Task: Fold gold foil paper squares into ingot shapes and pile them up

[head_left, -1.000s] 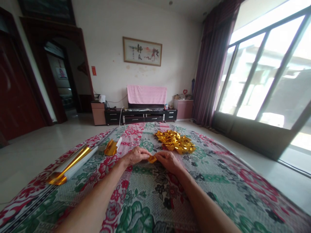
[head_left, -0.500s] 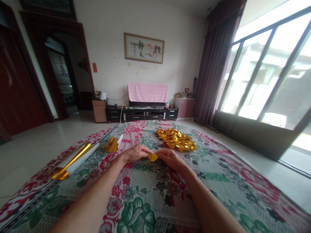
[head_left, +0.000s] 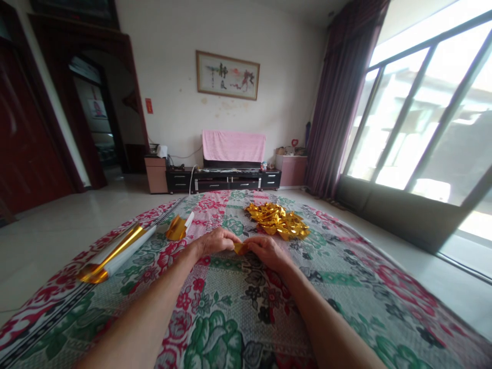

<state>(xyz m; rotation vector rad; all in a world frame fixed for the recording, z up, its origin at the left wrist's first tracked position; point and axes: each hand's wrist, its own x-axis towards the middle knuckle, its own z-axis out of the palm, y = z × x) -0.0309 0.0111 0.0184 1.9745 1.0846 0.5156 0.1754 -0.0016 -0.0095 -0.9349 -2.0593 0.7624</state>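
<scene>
Between my two hands is a small folded piece of gold foil paper (head_left: 240, 248), held just above the patterned cloth. The fingers of my left hand (head_left: 217, 242) pinch its left end. My right hand (head_left: 267, 249) grips the right end, its thumb and fingers covering part of the foil. Just beyond my right hand lies a pile of folded gold foil pieces (head_left: 279, 220). Left of my left hand rests a small curled stack of gold foil paper (head_left: 177, 228), white on its back.
A larger loose roll of gold and white foil sheets (head_left: 119, 253) lies on the left of the flowered tablecloth (head_left: 215, 333). Past the table's far edge stand a low black cabinet (head_left: 230, 180) and a screen under a pink towel (head_left: 233, 146).
My right fingers have closed further over the foil, so less of it shows and it looks tilted. The left hand has barely moved.
</scene>
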